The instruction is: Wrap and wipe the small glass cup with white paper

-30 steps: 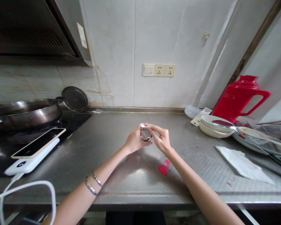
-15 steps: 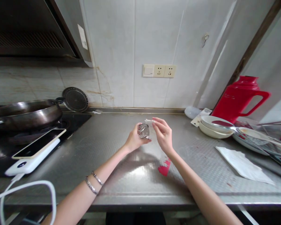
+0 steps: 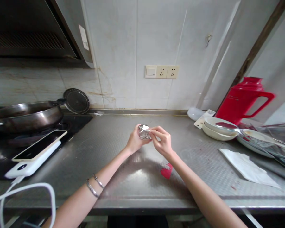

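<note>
My left hand (image 3: 134,140) is closed round a small, roundish thing with a crinkled silver foil top (image 3: 143,134). Its sides are mostly hidden by my fingers. Fingertips of my right hand (image 3: 161,140) pinch a small white piece (image 3: 145,127), which lies over the top of the foil; whether it is loose or attached, I cannot tell. On the counter below my right wrist is a torn red scrap (image 3: 166,171).
The metal counter (image 3: 104,167) spans the front. At left are a pan (image 3: 28,115) on the stove, a phone (image 3: 41,145) and a white cable (image 3: 26,186). Stacked bowls (image 3: 218,135), a red thermos jug (image 3: 241,101) and white paper (image 3: 249,167) occupy the right.
My right hand has moved left and slightly down, bringing the pinched piece from beside the foil-topped thing to over its top. My left hand has barely moved.
</note>
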A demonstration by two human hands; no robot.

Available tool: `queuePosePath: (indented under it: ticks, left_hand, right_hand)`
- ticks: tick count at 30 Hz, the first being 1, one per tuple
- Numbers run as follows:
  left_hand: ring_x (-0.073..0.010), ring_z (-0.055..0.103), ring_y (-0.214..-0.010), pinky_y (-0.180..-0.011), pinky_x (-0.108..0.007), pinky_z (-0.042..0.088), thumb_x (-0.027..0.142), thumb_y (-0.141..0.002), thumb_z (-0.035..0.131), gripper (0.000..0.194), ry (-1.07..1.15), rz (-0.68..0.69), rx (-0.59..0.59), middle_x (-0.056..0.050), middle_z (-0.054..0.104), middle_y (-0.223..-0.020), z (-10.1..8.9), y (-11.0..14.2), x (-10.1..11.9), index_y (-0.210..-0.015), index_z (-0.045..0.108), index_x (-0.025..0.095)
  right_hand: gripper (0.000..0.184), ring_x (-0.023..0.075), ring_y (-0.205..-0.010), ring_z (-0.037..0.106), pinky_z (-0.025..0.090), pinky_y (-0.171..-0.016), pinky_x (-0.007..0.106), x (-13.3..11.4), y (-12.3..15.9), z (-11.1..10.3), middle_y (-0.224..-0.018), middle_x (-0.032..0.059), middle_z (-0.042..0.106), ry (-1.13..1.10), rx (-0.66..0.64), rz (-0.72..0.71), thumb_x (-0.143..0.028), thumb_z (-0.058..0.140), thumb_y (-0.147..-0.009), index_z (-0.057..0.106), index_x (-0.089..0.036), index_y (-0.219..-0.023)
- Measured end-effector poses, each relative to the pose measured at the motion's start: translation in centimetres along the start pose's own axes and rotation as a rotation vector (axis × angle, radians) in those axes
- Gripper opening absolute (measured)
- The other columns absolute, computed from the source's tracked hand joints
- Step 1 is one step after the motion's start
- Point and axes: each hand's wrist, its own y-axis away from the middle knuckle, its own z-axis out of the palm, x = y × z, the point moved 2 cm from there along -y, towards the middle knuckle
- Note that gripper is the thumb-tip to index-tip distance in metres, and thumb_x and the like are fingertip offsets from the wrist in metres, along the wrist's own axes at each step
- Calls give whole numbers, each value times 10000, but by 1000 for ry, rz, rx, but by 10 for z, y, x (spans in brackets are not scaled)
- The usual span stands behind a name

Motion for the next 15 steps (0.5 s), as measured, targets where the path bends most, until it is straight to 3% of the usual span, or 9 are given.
queuePosePath:
  ticks: [6, 11, 13, 15]
  left_hand:
    - [-185, 626, -885, -802, -307, 489, 352, -556, 824, 782, 32, -6, -28, -64, 641, -1013, -3, -2, 4, -1193, 405, 181]
    - [-207, 622, -882, -782, -335, 490, 329, -530, 829, 809, -196, 5, -75, -69, 622, -1061, -2, 2, 10, -1223, 429, 208]
    - [-224, 617, -897, -757, -338, 492, 309, -533, 818, 777, -282, 32, -88, -63, 618, -1065, 1, 5, 11, -1215, 455, 226]
    - [-237, 613, -902, -732, -336, 493, 293, -556, 796, 706, -335, 41, -85, -62, 623, -1043, 2, 7, 12, -1191, 493, 235]
  right_hand:
    - [238, 170, -709, 611, 496, -658, 290, -7, -4, -6, -775, 57, 646, -19, -5, 18, -283, 499, -883, 713, -217, -802]
    - [226, 208, -876, 636, 522, -790, 355, -4, -10, -8, -944, 81, 670, 51, 216, 44, -277, 478, -898, 698, -231, -907]
    - [242, 222, -985, 631, 518, -865, 390, -1, -9, -4, -1034, 86, 678, 72, 153, -28, -244, 461, -902, 686, -244, -992]
    - [278, 221, -1071, 614, 505, -929, 409, 1, -7, 2, -1093, 72, 681, 74, -8, -114, -210, 447, -903, 664, -260, -1070]
